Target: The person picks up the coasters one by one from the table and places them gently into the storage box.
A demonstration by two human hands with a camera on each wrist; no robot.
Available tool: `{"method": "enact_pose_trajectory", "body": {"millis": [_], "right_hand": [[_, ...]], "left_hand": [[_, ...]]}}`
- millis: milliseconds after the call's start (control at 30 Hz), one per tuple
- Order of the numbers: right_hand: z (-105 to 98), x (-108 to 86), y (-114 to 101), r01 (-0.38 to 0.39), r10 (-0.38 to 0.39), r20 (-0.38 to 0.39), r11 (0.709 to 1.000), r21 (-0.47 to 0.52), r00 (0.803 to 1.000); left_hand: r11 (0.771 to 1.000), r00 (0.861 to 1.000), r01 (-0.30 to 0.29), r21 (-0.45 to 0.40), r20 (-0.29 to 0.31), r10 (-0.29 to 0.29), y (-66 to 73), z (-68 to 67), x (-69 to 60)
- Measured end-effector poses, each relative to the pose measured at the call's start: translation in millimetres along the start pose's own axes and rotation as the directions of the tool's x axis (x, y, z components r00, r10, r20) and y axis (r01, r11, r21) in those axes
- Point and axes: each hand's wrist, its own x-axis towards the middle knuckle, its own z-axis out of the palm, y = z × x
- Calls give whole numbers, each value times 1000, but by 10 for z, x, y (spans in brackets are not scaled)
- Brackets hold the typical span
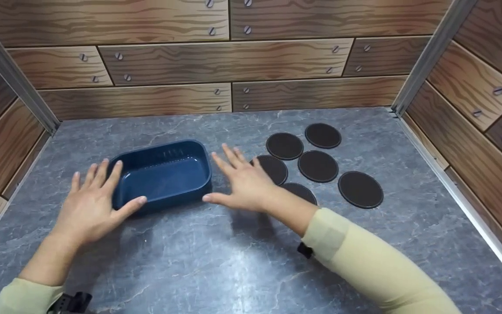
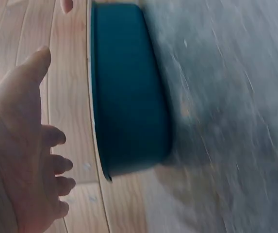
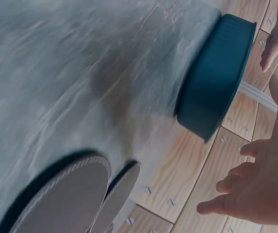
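Observation:
A dark blue rectangular container (image 1: 166,179) with rounded corners stands on the table, its inside bare. My left hand (image 1: 89,205), fingers spread, is over its left end; in the left wrist view the hand (image 2: 27,145) appears apart from the container's side (image 2: 126,92). To the container's right hovers my right hand (image 1: 246,183), fingers also spread and nothing in them. That hand (image 3: 260,184) shows a gap from the container (image 3: 216,77) in the right wrist view. Several round dark coasters with stitched rims, one a coaster (image 1: 318,166), lie to the right, two partly covered by my right hand and forearm.
The grey marbled table (image 1: 216,261) is bounded by wood-patterned walls (image 1: 181,65) at the back and both sides. Metal posts stand in the back corners, one a post (image 1: 425,56) at right. Another coaster (image 1: 361,189) lies apart on the right.

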Motion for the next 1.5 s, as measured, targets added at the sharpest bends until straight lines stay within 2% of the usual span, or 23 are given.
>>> {"method": "enact_pose_trajectory", "body": {"millis": [233, 400, 700, 1000, 1200, 1500], "right_hand": [[108, 179, -77, 22, -24, 39, 999, 28, 999], [171, 257, -102, 20, -22, 60, 999, 34, 998], [248, 301, -116, 32, -35, 69, 998, 52, 997], [287, 310, -92, 52, -56, 59, 997, 55, 997], [290, 237, -43, 73, -77, 57, 995, 67, 995], [269, 27, 48, 93, -96, 44, 993, 76, 994]], "left_hand": [[1000, 1000, 10, -30, 9, -9, -277, 73, -4], [998, 1000, 19, -64, 24, -17, -352, 110, 24], [996, 997, 15, -84, 74, -8, -340, 145, 80], [993, 993, 35, -113, 120, -21, -334, 204, 78], [993, 992, 31, -114, 129, -16, -290, 219, 70], [997, 994, 3, -77, 109, 5, -145, 243, 32]]}}
